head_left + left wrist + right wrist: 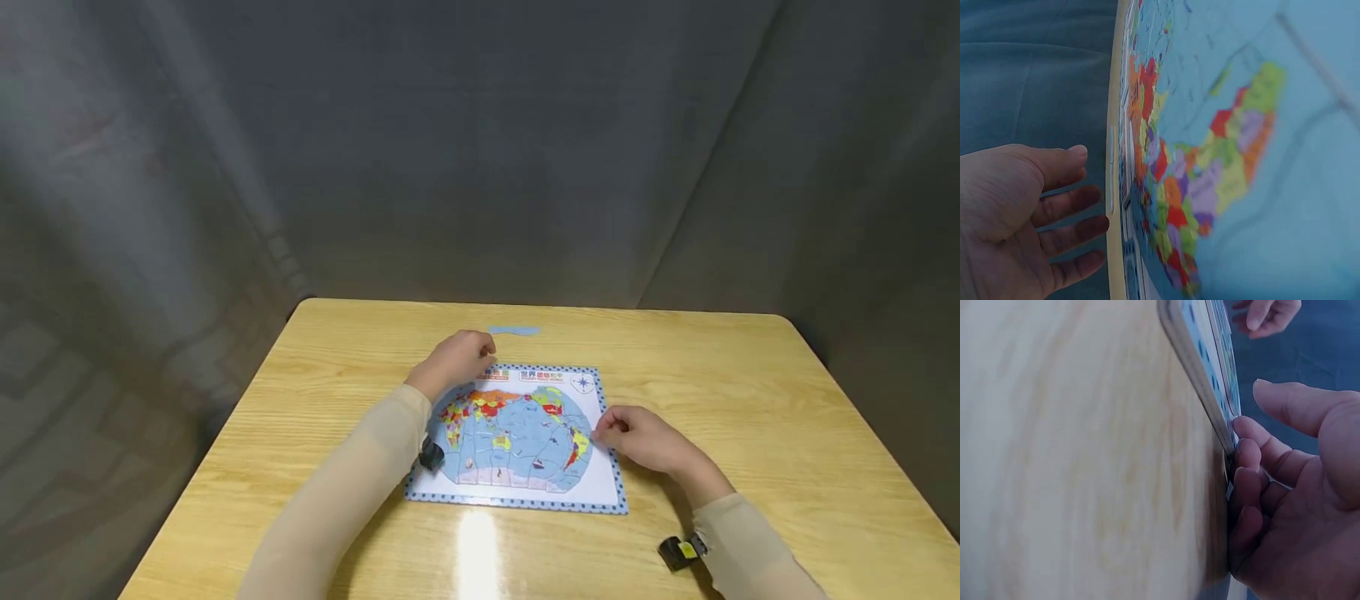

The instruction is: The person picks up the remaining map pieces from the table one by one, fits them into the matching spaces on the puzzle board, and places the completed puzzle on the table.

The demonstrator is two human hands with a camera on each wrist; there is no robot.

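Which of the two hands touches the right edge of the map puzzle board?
The right hand; the left hand rests at the puzzle board's top-left corner.

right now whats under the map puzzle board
The map puzzle board lies flat on the wooden table. The right hand has fingers at its edge; the surface beneath is covered.

A rectangular table of light yellow wood grain (750, 400) with rounded corners fills the lower half of the head view, with a bright glare patch near its front edge. Behind and around it hangs a plain grey fabric backdrop (480, 142), falling in broad soft folds.
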